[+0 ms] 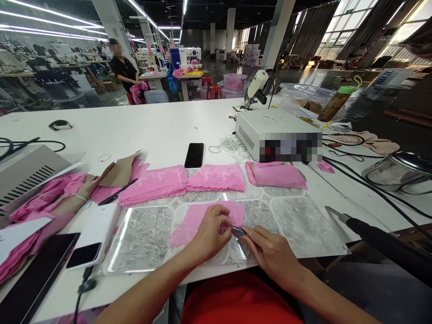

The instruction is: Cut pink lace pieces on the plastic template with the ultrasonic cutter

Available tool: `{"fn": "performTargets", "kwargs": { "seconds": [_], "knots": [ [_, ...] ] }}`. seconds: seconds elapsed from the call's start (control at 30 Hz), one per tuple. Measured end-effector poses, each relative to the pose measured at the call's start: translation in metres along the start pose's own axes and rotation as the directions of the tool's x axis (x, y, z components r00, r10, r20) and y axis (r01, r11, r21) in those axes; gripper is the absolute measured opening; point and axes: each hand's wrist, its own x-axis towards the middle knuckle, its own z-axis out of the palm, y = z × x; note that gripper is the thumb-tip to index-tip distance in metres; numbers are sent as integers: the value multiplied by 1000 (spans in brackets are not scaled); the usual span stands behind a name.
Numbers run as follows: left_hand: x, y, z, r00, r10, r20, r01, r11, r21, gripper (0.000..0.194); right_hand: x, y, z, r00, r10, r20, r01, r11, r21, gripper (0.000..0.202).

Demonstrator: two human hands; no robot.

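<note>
Near the six o'clock edge of the white table [145, 121], on a stone-patterned mat [297, 220], lies one pink lace piece [194, 220] (clock centred on it, twelve pointing away from the worker). Left hand [212, 231]: fingers curled, tips pinching lace at about four o'clock on the piece. Right hand [272, 252]: thumb and fingers pressed together on a slim metal tool [239, 231], its tip right at the left fingertips; whether its ends are parted, cannot tell.

Risks, as judged:
1. Tip slips off the lace: could nick a left fingertip, the two being so close.
2. Pinch pulls while the tool works: tension might snag or tear the fine lace.
3. Black-handled tool [378, 238], three o'clock, metal end toward the mat: if hot (not visible), a burn could follow from the right arm swinging wide.
4. Lace stack [153, 182], ten to eleven o'clock: a careless left reach could skew it.
</note>
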Motion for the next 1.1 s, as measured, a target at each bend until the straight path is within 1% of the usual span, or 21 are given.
{"fn": "performTargets", "kwargs": {
  "seconds": [0.2,0.53,0.63,0.73,0.8,0.9,0.97,1.03,1.07,1.1],
  "knots": [
    [0,0,-1,1000,-4,0,4,1000,2,18,0,0,2,1000,-3,-14,3,1000,-3,35],
    [0,-3,1,1000,0,-10,0,1000,0,19,-3,-1,5,1000,2,-14,-1,999,52,29],
    [0,-2,0,1000,-3,-3,3,1000,-2,18,-3,1,2,999,18,-26,-15,992,127,28],
    [-1,-2,-1,1000,-5,10,5,1000,-2,15,-2,6,-4,994,107,-37,-93,958,270,27],
    [-1,-2,-2,1000,-1,20,2,1000,-2,13,-3,11,-9,979,202,7,-192,916,351,25],
    [-2,-3,-3,999,8,36,-8,1000,-2,13,-4,19,-10,943,306,132,-333,862,382,23],
    [-1,-5,-4,999,14,45,-14,1000,-1,14,-3,20,-6,926,315,206,-372,850,373,30],
    [-1,-6,-4,998,21,52,-22,1000,1,14,3,20,1,926,276,256,-357,863,359,37],
    [-1,-6,-5,998,28,56,-28,1000,2,14,7,19,4,926,251,281,-342,874,344,34],
    [0,-6,-5,998,37,59,-37,999,3,14,12,18,8,923,230,309,-330,886,325,26]
  ]
}}
